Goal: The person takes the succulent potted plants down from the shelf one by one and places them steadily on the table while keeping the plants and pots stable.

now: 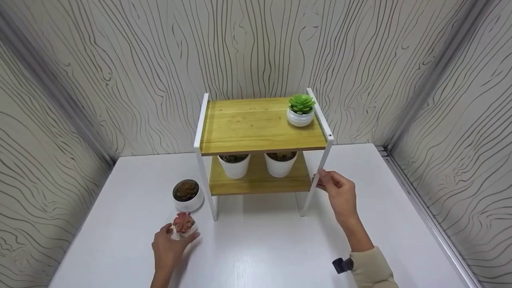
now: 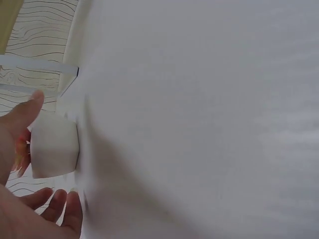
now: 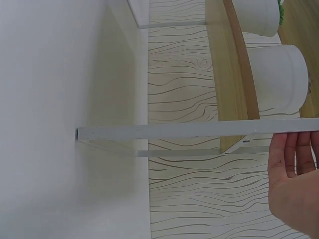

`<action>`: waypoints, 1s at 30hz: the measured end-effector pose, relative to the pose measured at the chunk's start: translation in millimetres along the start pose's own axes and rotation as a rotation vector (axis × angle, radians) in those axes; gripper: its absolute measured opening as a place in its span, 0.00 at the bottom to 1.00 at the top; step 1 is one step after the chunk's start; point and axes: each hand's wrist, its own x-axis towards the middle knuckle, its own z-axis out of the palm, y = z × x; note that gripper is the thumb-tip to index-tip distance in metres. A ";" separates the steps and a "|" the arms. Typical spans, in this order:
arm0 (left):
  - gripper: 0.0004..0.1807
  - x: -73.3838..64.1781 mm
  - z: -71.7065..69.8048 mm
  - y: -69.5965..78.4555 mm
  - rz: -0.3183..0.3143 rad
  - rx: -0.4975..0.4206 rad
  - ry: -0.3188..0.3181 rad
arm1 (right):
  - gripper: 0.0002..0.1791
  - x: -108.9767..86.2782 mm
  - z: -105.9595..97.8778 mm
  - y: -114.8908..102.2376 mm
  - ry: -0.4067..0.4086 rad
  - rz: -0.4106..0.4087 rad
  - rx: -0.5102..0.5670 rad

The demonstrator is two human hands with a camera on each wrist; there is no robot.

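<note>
A small white faceted pot [image 2: 55, 147] with a red succulent [image 1: 184, 222] stands on the white table at the left front. My left hand [image 1: 169, 247] is spread around it, thumb near one side; in the left wrist view a gap shows between the other fingers and the pot. On the other side, my right hand [image 1: 343, 196] pinches the white front right leg [image 3: 169, 131] of a two-tier wooden shelf [image 1: 256, 124], below the top board. The right fingertips are partly hidden behind that leg.
A round white pot with a dark brown succulent [image 1: 187, 191] is beside the shelf's left leg. Two white pots [image 1: 236, 168] occupy the lower board, their plants mostly hidden by the upper one. A green succulent [image 1: 301, 105] sits top right. Patterned walls [image 1: 256, 48] enclose the table.
</note>
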 end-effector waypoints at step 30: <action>0.50 -29.1 -26.9 47.7 0.288 -0.082 0.101 | 0.17 -8.5 4.4 -20.1 0.023 0.004 -0.020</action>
